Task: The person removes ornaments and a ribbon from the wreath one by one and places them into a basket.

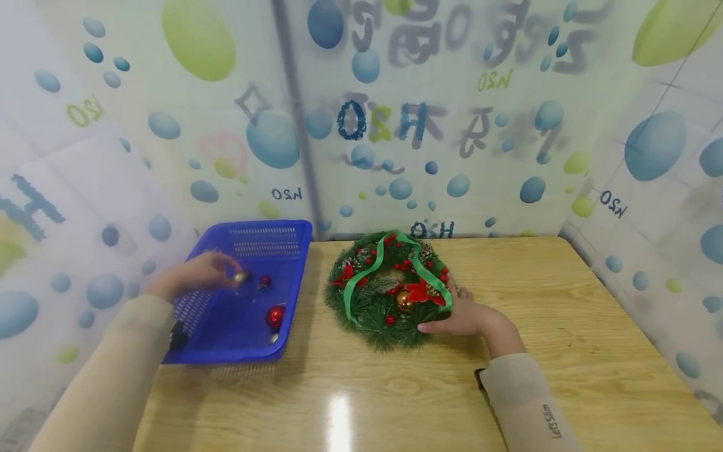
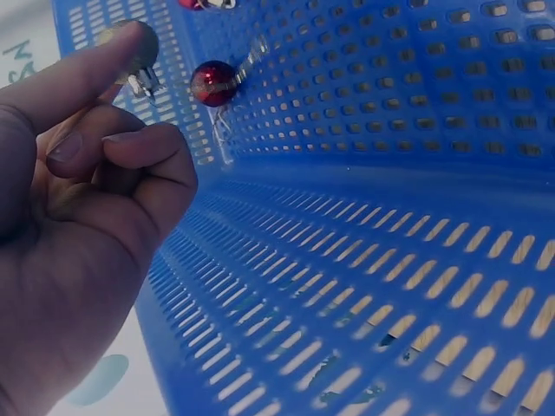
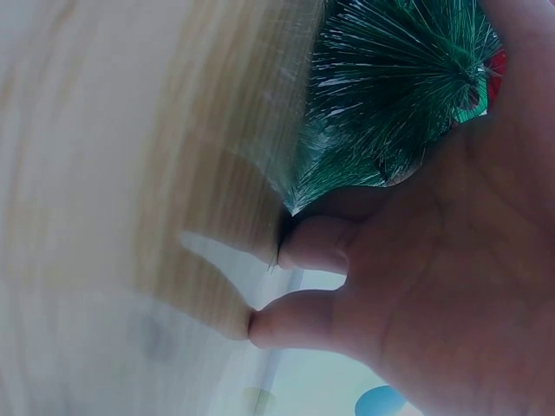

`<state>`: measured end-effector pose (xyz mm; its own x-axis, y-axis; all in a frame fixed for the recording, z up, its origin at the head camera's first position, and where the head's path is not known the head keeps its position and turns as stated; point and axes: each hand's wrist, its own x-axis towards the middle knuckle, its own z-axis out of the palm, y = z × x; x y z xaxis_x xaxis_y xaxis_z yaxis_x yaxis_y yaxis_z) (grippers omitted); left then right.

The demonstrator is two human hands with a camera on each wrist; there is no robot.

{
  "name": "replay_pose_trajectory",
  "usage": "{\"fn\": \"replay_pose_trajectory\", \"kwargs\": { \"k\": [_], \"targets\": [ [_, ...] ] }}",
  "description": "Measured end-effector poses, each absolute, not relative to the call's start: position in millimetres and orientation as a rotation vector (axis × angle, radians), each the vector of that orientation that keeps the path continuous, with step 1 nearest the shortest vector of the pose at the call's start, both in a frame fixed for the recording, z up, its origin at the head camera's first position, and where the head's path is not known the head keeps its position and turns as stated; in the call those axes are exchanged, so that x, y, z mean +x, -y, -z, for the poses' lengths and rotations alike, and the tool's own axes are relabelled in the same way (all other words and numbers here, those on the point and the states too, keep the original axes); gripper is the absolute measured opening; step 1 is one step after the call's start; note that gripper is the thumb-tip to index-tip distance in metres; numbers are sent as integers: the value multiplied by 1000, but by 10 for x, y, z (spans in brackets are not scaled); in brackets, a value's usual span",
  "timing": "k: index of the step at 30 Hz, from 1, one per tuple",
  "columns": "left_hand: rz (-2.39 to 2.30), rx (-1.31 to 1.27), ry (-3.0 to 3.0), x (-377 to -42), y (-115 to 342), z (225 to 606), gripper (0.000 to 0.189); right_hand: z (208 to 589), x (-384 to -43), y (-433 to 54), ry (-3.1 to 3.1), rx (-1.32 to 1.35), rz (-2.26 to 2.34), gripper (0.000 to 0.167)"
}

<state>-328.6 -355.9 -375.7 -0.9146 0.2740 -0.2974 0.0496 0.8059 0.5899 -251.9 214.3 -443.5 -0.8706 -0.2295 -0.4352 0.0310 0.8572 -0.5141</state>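
My left hand (image 1: 206, 274) is over the blue plastic basket (image 1: 307, 251), pinching a small gold Christmas ball (image 2: 132, 50) with a silvery cap between thumb and finger. The other fingers of that hand are curled in. On the table lies a green Christmas wreath (image 1: 378, 326) with a green ribbon, red flowers, red berries, pine cones and a gold ball. My right hand (image 1: 464, 314) grips the wreath's right edge, its thumb at the front and its fingers along the far side. In the right wrist view two fingertips touch the table; the other fingers are partly hidden.
Inside the basket are a large red ball (image 1: 275, 316), a smaller red ball (image 1: 264, 281) and a small pale ball (image 1: 274, 338). The wooden table (image 1: 407, 402) ends against a patterned wall covering (image 1: 361, 182). A dark item (image 1: 178, 336) shows by the basket's left side.
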Motion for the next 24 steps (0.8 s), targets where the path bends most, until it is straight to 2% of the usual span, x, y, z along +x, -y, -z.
{"fn": "replay_pose_trajectory", "kwargs": {
  "k": [8, 24],
  "targets": [
    [-796, 214, -2610, -3261, 3496, 3698, 49, 4435, -2513, -2138, -2530, -128, 729, 148],
    [-827, 269, -2658, -3257, 3440, 3545, 48, 4407, -2513, -2150, -2529, -145, 730, 148]
  ]
}}
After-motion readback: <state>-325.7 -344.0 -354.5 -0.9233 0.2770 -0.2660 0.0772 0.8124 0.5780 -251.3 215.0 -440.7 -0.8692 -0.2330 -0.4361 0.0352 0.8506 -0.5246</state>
